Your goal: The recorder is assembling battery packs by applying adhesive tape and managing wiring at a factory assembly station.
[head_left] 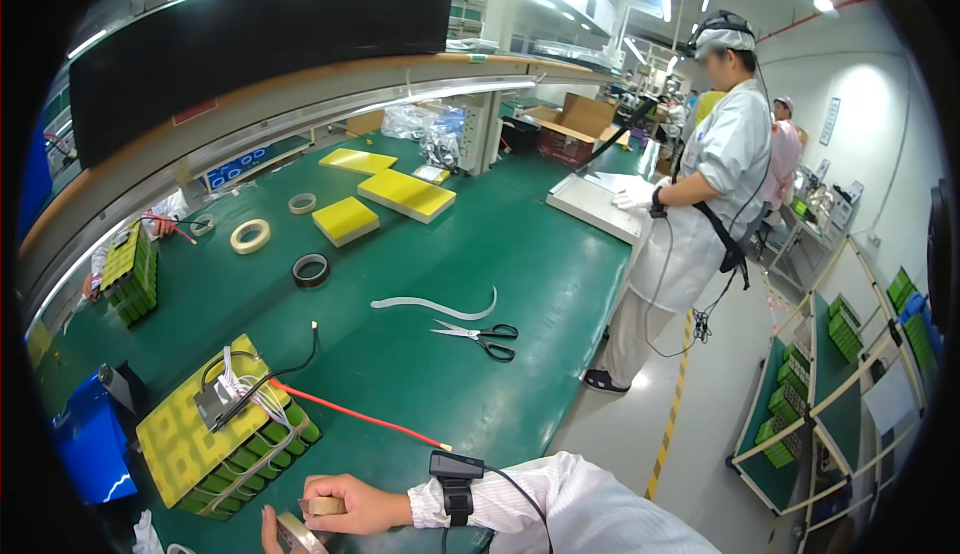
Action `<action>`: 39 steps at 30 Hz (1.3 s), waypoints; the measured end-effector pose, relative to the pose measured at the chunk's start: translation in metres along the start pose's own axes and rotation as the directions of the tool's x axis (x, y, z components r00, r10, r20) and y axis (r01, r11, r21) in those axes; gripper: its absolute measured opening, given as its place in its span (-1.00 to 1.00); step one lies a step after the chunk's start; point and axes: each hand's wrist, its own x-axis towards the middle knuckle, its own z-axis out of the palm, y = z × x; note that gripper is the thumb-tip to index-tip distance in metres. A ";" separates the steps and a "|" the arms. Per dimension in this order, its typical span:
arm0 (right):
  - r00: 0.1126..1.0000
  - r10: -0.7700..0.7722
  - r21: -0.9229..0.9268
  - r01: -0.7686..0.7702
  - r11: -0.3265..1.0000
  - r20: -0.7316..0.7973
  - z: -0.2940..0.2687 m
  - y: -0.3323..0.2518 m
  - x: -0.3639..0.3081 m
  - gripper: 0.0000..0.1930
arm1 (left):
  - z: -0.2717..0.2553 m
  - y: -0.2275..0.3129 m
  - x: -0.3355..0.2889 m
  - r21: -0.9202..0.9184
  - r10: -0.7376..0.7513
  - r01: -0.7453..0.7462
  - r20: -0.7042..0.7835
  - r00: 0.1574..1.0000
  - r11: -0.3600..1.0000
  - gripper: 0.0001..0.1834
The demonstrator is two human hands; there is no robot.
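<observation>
At the lower edge, my right hand [365, 505] is closed on a tan strip of tape [326, 506]. Just left of it, my left hand [270, 531] shows only in part, its fingers around a roll of tape [299, 533] cut off by the frame edge. Beyond both hands sits a battery pack [190, 444] of green cells with a yellow top, a small circuit board and white wires. A red cable [360, 414] runs from the pack to the right, and a black cable [300, 362] curves away from it.
Scissors [482, 335] and a curved pale strip [435, 306] lie mid-table. Farther back are tape rolls [311, 270], yellow boards [407, 196] and a second pack [130, 272] near another person's hands. A blue object [95, 439] stands left. A co-worker [725, 154] stands right, by a tray [592, 206].
</observation>
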 end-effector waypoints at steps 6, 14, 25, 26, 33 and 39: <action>0.988 -0.152 -0.146 0.149 0.978 -0.010 -0.003 -0.009 0.001 -0.84 | 0.001 0.010 -0.003 0.177 0.005 -0.012 0.035 0.999 0.984 -0.58; 0.960 0.268 0.064 -0.264 0.962 -0.080 -0.007 -0.006 -0.007 -0.81 | 0.013 -0.001 -0.002 -0.259 -0.152 0.157 0.041 0.988 0.953 -0.54; 0.908 0.373 0.114 -0.357 0.927 -0.190 -0.023 -0.005 0.010 -0.72 | 0.000 -0.028 0.003 0.052 -0.243 0.243 0.408 0.880 0.969 -0.64; 0.927 0.342 0.119 -0.326 0.938 -0.156 -0.023 -0.006 0.011 -0.73 | 0.000 -0.030 -0.002 0.058 -0.264 0.265 0.415 0.871 0.963 -0.64; 0.940 0.321 0.094 -0.311 0.946 -0.116 -0.014 0.005 0.005 -0.88 | 0.001 -0.017 -0.001 -0.062 -0.169 0.199 0.327 0.930 0.978 -0.67; 0.963 0.268 0.110 -0.263 0.959 -0.034 -0.015 0.017 0.005 -0.88 | 0.007 0.000 0.002 0.061 -0.156 0.144 0.390 0.907 0.988 -0.80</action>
